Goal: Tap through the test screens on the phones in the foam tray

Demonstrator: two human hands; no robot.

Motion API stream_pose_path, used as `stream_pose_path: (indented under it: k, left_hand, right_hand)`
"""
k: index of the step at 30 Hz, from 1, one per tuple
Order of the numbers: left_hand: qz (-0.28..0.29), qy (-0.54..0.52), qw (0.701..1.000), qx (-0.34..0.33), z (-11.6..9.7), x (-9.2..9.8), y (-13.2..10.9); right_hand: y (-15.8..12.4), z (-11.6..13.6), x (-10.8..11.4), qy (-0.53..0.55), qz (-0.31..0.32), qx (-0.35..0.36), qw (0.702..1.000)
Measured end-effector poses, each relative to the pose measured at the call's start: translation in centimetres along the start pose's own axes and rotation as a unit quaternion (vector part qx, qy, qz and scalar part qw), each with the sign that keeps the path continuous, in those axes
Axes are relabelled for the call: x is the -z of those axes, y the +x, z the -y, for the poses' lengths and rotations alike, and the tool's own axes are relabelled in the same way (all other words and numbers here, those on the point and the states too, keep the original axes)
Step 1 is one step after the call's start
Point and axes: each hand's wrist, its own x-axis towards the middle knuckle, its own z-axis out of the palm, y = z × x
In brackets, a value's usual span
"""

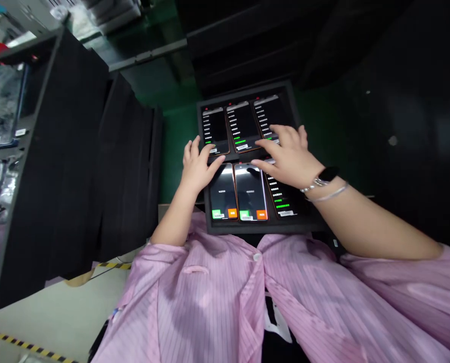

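Note:
A black tray (247,89) lies in front of me, holding smartphones in two rows with their screens lit. The far row shows test lists with green bars on black screens (215,130). In the near row, two phones (223,194) show green and orange buttons, and a third (282,199) shows a list. My left hand (198,165) rests with its fingers on the lower edge of the far-left phone. My right hand (287,155) spreads over the far-right phone, its fingertips touching the glass and its palm hiding the top of the near-right phone. Neither hand grips anything.
A black smartwatch and a thin silver bangle (323,184) sit on my right wrist. My pink striped smock (206,297) fills the lower view. Black-draped racks (77,151) and a shelf of bagged items stand left, with yellow-black hazard tape (28,347) below.

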Motion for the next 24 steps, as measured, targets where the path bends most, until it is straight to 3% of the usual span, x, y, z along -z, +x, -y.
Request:
stream_pose_path:
  k: [4, 7, 11, 15, 24]
  left_hand:
    - [0.036, 0.027, 0.998, 0.037, 0.5, -0.1, 4.1]
    - [0.029, 0.019, 0.997, 0.063, 1.1, -0.6, 5.5]
    - [-0.030, -0.026, 0.998, 0.042, 1.5, -1.9, 5.2]
    - [-0.063, -0.060, 0.996, 0.016, 1.9, -2.8, 4.4]
    - [-0.039, -0.026, 0.998, 0.040, 1.7, -2.9, 4.8]
  right_hand:
    - [4.4, -0.5, -1.2, 0.005, 0.054, -0.018, 0.998]
    - [6.2, -0.8, -1.7, 0.011, 0.065, -0.040, 0.997]
    - [6.5, -0.5, -1.9, 0.019, 0.015, -0.013, 1.000]
    - [6.2, 0.4, -2.4, 0.054, 0.014, 0.035, 0.998]
    - [7.3, 0.3, -3.3, 0.097, -0.010, 0.032, 0.995]
